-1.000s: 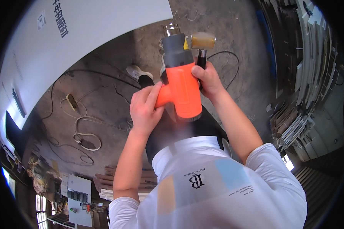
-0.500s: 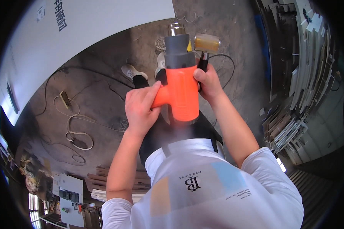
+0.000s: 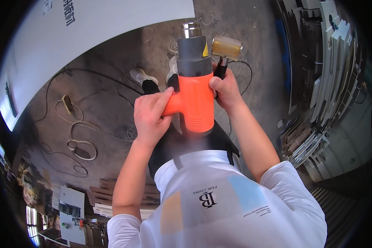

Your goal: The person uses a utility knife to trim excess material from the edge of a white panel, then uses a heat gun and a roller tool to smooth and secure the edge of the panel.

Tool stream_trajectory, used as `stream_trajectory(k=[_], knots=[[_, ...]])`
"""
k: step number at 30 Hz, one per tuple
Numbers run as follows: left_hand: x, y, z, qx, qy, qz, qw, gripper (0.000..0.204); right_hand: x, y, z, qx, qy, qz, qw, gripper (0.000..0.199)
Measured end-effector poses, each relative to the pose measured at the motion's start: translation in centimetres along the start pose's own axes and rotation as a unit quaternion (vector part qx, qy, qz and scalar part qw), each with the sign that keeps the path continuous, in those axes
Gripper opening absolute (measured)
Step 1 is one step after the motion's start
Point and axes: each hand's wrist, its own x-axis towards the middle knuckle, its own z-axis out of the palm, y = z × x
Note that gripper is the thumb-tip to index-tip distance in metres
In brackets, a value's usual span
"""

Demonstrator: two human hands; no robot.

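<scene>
An orange and dark grey heat gun is held up in front of my body, its metal nozzle pointing away from me. My left hand is wrapped round its handle from the left. In my right hand is the black handle of a roller with an amber, translucent cylinder. My right thumb lies close against the heat gun's right side; whether it presses on it I cannot tell. The right fingers are partly hidden behind the gun and the roller handle.
A large white panel spans the far left, with a dark slim tool on it. Cables and a power strip lie on the concrete floor to the left. Stacked boards stand at the right; more boards lie lower left.
Both hands keep their holds. The roller's head has tilted and come slightly nearer the camera, and the heat gun has shifted a little left. The surroundings have slid slightly in the picture.
</scene>
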Motion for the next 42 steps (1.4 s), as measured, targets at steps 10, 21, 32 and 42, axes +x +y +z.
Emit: stream_trajectory(k=[10,21,32,42], knots=[[-0.2,0.0,0.1,0.004,-0.004,-0.007,1.0,0.065,0.5,1.4,-0.4,0.026,0.011,-0.02,0.999,0.062],[-0.1,-0.1,0.3,0.006,0.0,-0.004,1.0,0.066,0.3,1.4,-0.2,0.045,0.008,-0.024,0.999,0.067],[-0.6,-0.1,-0.2,0.003,-0.017,-0.01,1.0,0.064,-0.4,2.3,-0.1,0.056,0.01,-0.023,0.998,0.066],[-0.9,-0.1,-0.5,0.0,-0.019,-0.009,1.0,0.063,-1.1,2.6,0.2,0.06,0.016,-0.023,0.998,0.072]])
